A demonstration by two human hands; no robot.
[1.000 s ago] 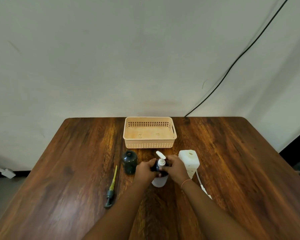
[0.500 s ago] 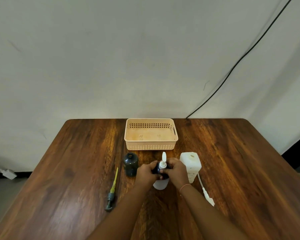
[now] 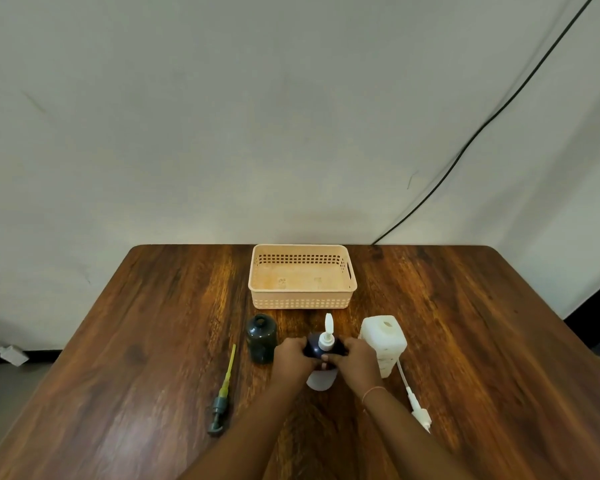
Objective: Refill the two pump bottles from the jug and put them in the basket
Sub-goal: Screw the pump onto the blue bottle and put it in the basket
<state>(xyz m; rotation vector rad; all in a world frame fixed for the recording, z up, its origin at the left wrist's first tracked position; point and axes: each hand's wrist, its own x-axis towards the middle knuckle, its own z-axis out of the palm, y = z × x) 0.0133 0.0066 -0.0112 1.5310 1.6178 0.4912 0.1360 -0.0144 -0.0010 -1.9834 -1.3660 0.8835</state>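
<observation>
A container (image 3: 321, 381) with a white base, a dark shoulder and a white pump head (image 3: 327, 332) stands at the table's middle. My left hand (image 3: 293, 355) grips its shoulder from the left. My right hand (image 3: 355, 356) grips it from the right, fingers at the pump's collar. An open dark bottle (image 3: 261, 337) stands to the left, and its grey pump with a yellow tube (image 3: 222, 396) lies on the table. An open white bottle (image 3: 383, 337) stands to the right, with a white pump (image 3: 417, 408) lying beside it. The beige basket (image 3: 302, 301) behind them holds nothing.
The wooden table (image 3: 465, 341) ends at a grey wall just behind the basket. A black cable (image 3: 465, 143) runs down the wall to the table's back edge. A white plug (image 3: 11, 355) lies on the floor at the left.
The white pump nozzle has turned from pointing back-left to pointing straight away from me. Both hands have stayed on the container.
</observation>
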